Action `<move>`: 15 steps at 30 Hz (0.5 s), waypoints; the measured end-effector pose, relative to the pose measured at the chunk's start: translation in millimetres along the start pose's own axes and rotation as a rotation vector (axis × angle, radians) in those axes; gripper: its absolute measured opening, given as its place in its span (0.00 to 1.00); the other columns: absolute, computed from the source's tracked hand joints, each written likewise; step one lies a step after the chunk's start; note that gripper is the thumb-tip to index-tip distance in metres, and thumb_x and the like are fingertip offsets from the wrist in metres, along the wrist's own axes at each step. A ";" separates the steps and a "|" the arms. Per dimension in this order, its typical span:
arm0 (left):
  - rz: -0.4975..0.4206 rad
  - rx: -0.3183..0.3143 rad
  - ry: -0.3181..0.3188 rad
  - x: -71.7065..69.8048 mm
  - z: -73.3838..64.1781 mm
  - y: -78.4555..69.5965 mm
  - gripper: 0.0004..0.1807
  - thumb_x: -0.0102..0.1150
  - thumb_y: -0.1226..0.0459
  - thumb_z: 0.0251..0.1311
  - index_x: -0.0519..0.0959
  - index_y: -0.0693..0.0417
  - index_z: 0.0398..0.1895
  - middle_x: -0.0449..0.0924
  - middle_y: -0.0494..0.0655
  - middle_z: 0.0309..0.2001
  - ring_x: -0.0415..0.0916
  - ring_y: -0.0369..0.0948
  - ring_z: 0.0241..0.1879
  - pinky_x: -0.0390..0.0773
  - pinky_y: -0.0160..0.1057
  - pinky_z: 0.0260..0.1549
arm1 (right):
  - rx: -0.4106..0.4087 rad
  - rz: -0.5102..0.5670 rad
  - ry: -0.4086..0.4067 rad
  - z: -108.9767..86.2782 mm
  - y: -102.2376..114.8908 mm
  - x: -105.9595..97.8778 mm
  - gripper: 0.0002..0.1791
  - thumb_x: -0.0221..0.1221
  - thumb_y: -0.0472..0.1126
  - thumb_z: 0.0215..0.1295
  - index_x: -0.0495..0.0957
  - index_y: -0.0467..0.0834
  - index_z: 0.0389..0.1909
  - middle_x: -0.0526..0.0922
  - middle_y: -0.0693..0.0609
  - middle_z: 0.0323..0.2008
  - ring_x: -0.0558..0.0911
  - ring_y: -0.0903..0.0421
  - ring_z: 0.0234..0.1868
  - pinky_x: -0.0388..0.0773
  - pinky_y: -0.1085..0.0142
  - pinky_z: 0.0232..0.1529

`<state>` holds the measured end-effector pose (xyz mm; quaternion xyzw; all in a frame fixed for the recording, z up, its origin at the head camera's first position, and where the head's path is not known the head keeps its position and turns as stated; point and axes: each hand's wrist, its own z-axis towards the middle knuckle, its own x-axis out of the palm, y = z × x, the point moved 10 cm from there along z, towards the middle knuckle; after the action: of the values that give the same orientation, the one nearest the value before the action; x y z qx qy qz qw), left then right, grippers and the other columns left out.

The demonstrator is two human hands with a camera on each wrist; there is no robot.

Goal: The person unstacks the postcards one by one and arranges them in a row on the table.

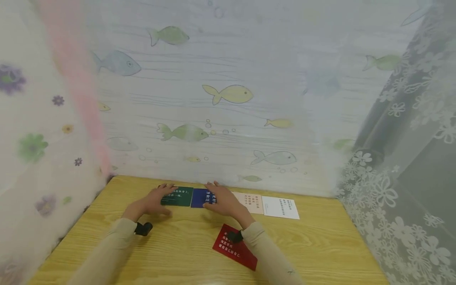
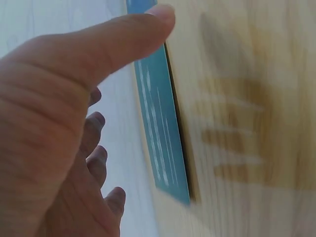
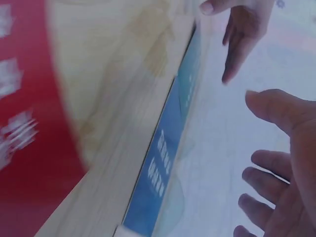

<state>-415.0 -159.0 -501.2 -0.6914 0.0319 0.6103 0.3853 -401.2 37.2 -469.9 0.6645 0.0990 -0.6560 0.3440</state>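
A row of printed cards lies along the back of the table: a green card (image 1: pixel 182 196), a blue card (image 1: pixel 199 198), a cream card (image 1: pixel 253 202) and a white card (image 1: pixel 281 208). Over the left end of the green card is my left hand (image 1: pixel 153 202), fingers spread, thumb apart from them, nothing held. My right hand (image 1: pixel 224 200) hovers over the blue card with relaxed fingers and covers part of it. Under my right wrist a red card (image 1: pixel 233 249) lies askew, nearer the front. In the right wrist view both hands face each other across the row.
The wooden table (image 1: pixel 171 249) ends at a fish-patterned curtain (image 1: pixel 228 130) just behind the cards. Flowered fabric (image 1: pixel 46 166) hangs at the left, and lace with white flowers (image 1: pixel 388 213) at the right. Each wrist wears a small black device.
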 end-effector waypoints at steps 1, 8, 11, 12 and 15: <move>0.003 0.014 0.002 3.9 0.6 -6.4 0.51 0.77 0.57 0.52 0.61 0.68 0.75 0.54 0.72 0.76 0.44 0.74 0.74 0.46 0.80 0.66 | -0.002 0.005 -0.013 -7.0 -1.1 -3.0 0.41 0.62 0.55 0.70 0.61 0.41 0.78 0.63 0.45 0.77 0.57 0.43 0.80 0.56 0.46 0.78; 0.004 0.069 0.035 34.0 1.8 -57.1 0.50 0.74 0.55 0.57 0.59 0.63 0.78 0.54 0.65 0.78 0.43 0.69 0.77 0.45 0.76 0.70 | 0.014 0.092 -0.052 -65.2 -15.1 -5.3 0.39 0.62 0.51 0.69 0.63 0.40 0.76 0.63 0.43 0.77 0.57 0.40 0.79 0.59 0.42 0.76; -0.006 0.123 0.055 50.1 0.0 -80.6 0.49 0.73 0.54 0.58 0.59 0.63 0.77 0.54 0.64 0.78 0.44 0.68 0.77 0.45 0.75 0.71 | 0.048 0.086 -0.016 -92.9 -22.2 0.7 0.41 0.63 0.52 0.68 0.62 0.40 0.76 0.62 0.42 0.77 0.56 0.40 0.79 0.60 0.41 0.75; -0.004 0.141 0.063 55.7 -0.5 -88.0 0.49 0.73 0.53 0.58 0.60 0.63 0.77 0.55 0.64 0.78 0.45 0.68 0.77 0.46 0.75 0.71 | 0.060 0.080 -0.004 -101.8 -24.9 3.1 0.41 0.64 0.53 0.68 0.62 0.39 0.76 0.62 0.42 0.77 0.56 0.39 0.79 0.60 0.41 0.75; 0.003 0.188 0.084 72.6 -1.7 -107.1 0.49 0.72 0.51 0.58 0.60 0.62 0.77 0.56 0.62 0.78 0.46 0.67 0.77 0.47 0.74 0.71 | 0.102 0.055 0.034 -126.0 -33.7 9.2 0.44 0.64 0.57 0.66 0.62 0.39 0.76 0.62 0.43 0.78 0.56 0.39 0.79 0.61 0.41 0.75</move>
<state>-340.1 -54.0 -511.4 -0.6773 0.1060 0.5756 0.4458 -318.5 133.3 -501.8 0.6944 0.0531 -0.6393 0.3259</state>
